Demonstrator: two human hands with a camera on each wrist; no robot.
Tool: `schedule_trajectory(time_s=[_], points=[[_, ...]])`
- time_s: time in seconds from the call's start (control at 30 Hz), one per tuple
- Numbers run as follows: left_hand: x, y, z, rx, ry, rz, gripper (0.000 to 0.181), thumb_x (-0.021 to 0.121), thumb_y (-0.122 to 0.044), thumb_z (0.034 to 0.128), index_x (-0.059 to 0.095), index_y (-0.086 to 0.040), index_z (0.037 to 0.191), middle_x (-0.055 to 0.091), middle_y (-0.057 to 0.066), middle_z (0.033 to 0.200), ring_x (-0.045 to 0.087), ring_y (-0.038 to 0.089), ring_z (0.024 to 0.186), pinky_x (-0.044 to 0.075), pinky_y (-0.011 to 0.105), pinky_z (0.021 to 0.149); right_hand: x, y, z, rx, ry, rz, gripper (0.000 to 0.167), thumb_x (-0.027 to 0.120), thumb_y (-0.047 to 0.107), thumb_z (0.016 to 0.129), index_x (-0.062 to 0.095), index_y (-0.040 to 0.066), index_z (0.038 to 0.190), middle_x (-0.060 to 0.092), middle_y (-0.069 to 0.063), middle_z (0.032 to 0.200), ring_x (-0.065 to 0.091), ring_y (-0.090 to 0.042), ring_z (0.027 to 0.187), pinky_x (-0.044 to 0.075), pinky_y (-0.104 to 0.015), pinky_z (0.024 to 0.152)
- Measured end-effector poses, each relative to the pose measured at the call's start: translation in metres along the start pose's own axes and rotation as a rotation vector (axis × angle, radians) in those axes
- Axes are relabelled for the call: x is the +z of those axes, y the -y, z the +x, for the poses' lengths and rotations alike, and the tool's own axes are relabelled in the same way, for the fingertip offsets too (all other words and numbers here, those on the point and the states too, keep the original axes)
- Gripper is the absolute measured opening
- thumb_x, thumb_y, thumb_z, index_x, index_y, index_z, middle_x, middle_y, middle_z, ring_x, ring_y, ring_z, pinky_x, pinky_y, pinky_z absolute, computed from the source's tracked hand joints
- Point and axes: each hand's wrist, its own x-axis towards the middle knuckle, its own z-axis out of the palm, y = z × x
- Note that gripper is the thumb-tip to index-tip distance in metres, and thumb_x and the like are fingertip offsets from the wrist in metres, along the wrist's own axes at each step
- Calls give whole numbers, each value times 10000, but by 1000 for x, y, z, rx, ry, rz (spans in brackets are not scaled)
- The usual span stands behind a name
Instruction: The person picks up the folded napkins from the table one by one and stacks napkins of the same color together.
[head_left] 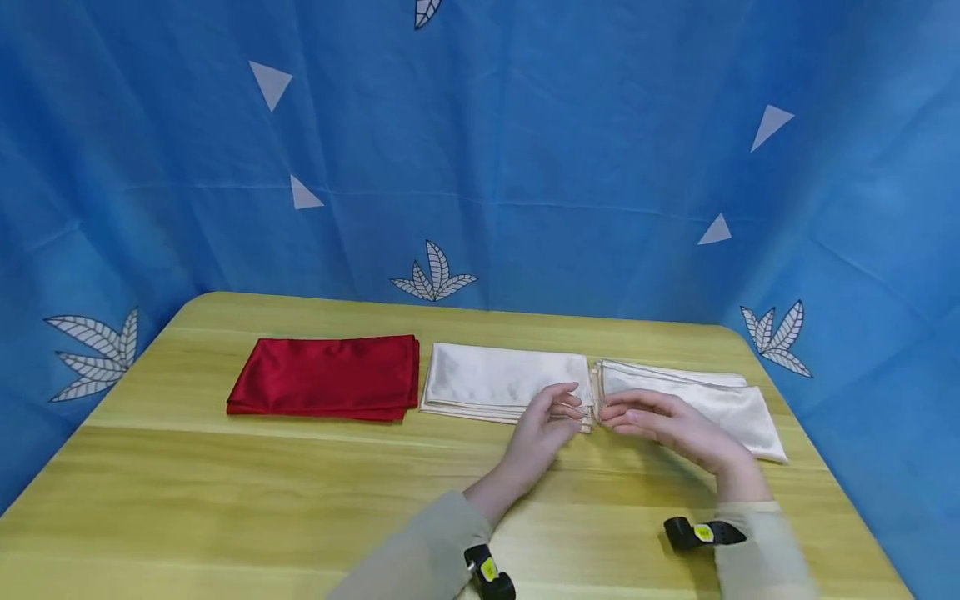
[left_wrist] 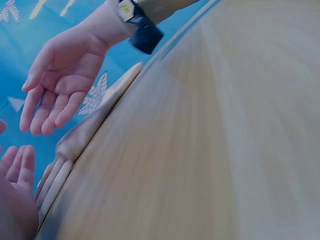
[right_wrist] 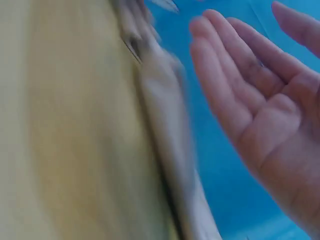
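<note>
While I am watching from the remote station, a blue curtain is hanging behind and beside the desk, which is showing a yellowish wood grain. Three folded cloths are lying in a row along the desk's far edge. The right white cloth is sitting by the right edge, below the far right corner, its layers fanning out of line. The red cloth is lying toward the far left corner, its lower layers peeking out at its near and right sides. The middle white cloth is resting between them, just beside the red one and close to the right one; whether the two white ones are touching, I cannot tell.

Two pale sleeves are reaching in over the desk's near side. The right hand is hovering at the left end of the right white cloth, palm facing inward, fingers extended and slack: released. The left hand is hanging at the near right corner of the middle white cloth, fingers gently bent: also released. Fingertip contact is staying unclear to me. Each sleeve is carrying a black wrist unit with a yellow label. White triangles are dotting the curtain.
</note>
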Motion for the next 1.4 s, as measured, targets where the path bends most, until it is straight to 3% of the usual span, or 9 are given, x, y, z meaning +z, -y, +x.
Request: schedule_trajectory(time_s=[0.2, 0.37, 0.53, 0.7, 0.97, 1.1, 1.2, 1.3, 1.4], points=[[25, 7, 9, -56, 40, 3, 516, 563, 43, 849, 445, 40, 1351, 472, 224, 1279, 564, 381, 1072, 445, 313, 916, -32, 5, -28, 80, -388, -363, 466, 467, 202, 1020, 400, -80, 1385, 589, -67, 1252, 561, -21, 1087, 444, -167, 892], [34, 9, 10, -133, 42, 100, 572, 613, -14, 833, 453, -32, 1382, 448, 80, 1349, 617, 170, 969, 425, 292, 935, -50, -4, -47, 227, -636, -561, 536, 511, 315, 995, 432, -45, 1385, 520, -174, 1307, 459, 115, 994, 395, -79, 799], [38, 12, 10, -195, 27, 149, 601, 626, -20, 813, 460, -74, 1388, 386, 18, 1367, 615, 40, 842, 460, 235, 844, -61, -11, -63, 352, -752, -628, 607, 514, 344, 986, 383, -75, 1405, 393, -327, 1380, 479, -250, 1170, 420, -239, 895], [41, 13, 10, -227, 36, 177, 596, 637, -21, 809, 465, -60, 1379, 385, 76, 1379, 609, 49, 798, 495, 214, 700, -66, -8, -74, 434, -782, -626, 671, 505, 341, 981, 286, -111, 1427, 183, -404, 1446, 210, -579, 1293, 311, -630, 961], [46, 17, 16, -276, 59, 192, 518, 663, -49, 828, 519, -60, 1325, 434, 84, 1335, 602, 54, 782, 484, 209, 679, -72, -8, -84, 577, -699, -673, 773, 552, 404, 951, 227, -81, 1458, 76, -406, 1464, 68, -597, 1311, 191, -693, 994], [49, 21, 20, -293, 43, 193, 470, 659, -51, 804, 574, -70, 1266, 572, 33, 1163, 625, 64, 761, 490, 215, 711, -72, -10, -90, 528, -643, -621, 743, 591, 387, 938, 292, -68, 1444, 83, -372, 1490, 174, -534, 1320, 287, -625, 978], [50, 24, 22, -332, 41, 134, 363, 628, -45, 817, 632, -79, 1179, 652, 3, 945, 657, 92, 755, 511, 215, 723, -73, -12, -95, 512, -604, -572, 688, 612, 382, 929, 373, -35, 1422, 151, -317, 1508, 480, -327, 1035, 439, -421, 824], [51, 25, 23, -377, 63, 43, 250, 607, -36, 847, 673, -75, 1085, 655, 9, 848, 679, 138, 766, 533, 233, 719, -75, -13, -98, 501, -567, -553, 617, 607, 381, 933, 450, -10, 1384, 234, -275, 1494, 483, -265, 982, 414, -281, 710], [50, 22, 23, -416, 126, 2, 186, 592, -45, 888, 690, -65, 1045, 661, 37, 866, 693, 203, 712, 558, 285, 658, -76, -13, -101, 493, -555, -545, 568, 592, 390, 940, 505, 5, 1347, 285, -258, 1475, 353, -321, 1222, 397, -259, 786]])
